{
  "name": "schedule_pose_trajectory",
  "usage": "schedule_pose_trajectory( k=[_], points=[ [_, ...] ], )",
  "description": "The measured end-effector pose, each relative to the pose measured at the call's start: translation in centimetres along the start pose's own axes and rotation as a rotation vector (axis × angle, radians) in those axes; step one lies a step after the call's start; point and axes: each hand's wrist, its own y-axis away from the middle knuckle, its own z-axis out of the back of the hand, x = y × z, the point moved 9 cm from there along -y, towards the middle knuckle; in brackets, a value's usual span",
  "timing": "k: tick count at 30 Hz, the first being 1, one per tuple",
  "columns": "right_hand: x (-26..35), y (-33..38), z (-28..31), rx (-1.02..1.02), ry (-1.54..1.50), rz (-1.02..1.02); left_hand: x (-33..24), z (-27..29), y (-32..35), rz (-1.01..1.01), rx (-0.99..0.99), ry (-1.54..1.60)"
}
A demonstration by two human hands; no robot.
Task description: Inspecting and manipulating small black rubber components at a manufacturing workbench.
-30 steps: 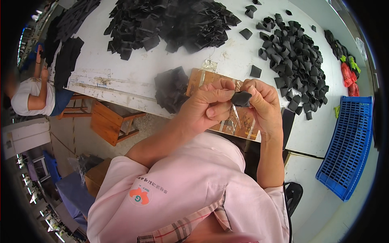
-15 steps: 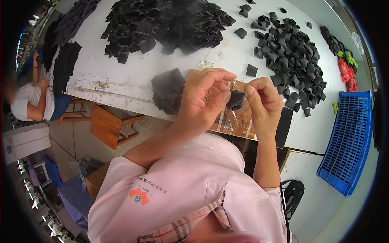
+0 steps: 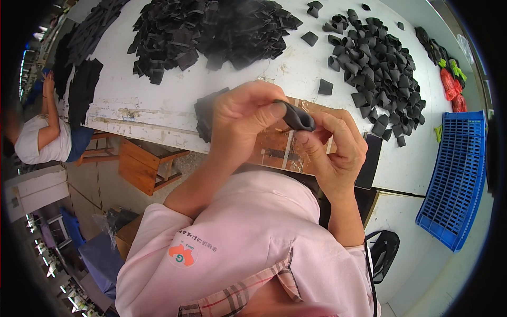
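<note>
A: ok so what are the hands doing in the head view?

B: Left hand (image 3: 236, 117) is clamped, thumb against fingers, on the upper left end of a black piece (image 3: 298, 116), a bit above and right of centre. Right hand (image 3: 339, 150) has thumb and forefinger at its lower right end, fingers bent. Can't tell if they're really pinching.

A: anything hidden?

B: Yeah, fingertips cover both ends of the piece. Left hand also blocks some of the board (image 3: 272, 142) and part of a dark stack (image 3: 205, 117). The big heap (image 3: 211, 34) gets cut off at the top and goes blurry on its right.

A: how's the elbow room?

B: Board's near edge is right by the shirt (image 3: 264, 211). Dark slab (image 3: 369, 158) just right of the right hand. White table (image 3: 290, 71) shows between the heap and the pile (image 3: 380, 74) at upper right, with a lone square (image 3: 326, 87) there. Blue crate (image 3: 453, 177), far right, is well apart from the hands.
</note>
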Motion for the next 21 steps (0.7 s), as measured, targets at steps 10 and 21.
schedule_pose_trajectory(
  k=[10,21],
  points=[
    [-0.3,0.3,0.0,-0.058,0.062,0.1,1.4,0.7,1.1,0.088,-0.035,0.094],
    [-2.4,-0.1,-0.5,0.082,-0.107,-0.079,-2.0,-2.5,0.4,-0.17,0.148,-0.567]
  ],
)
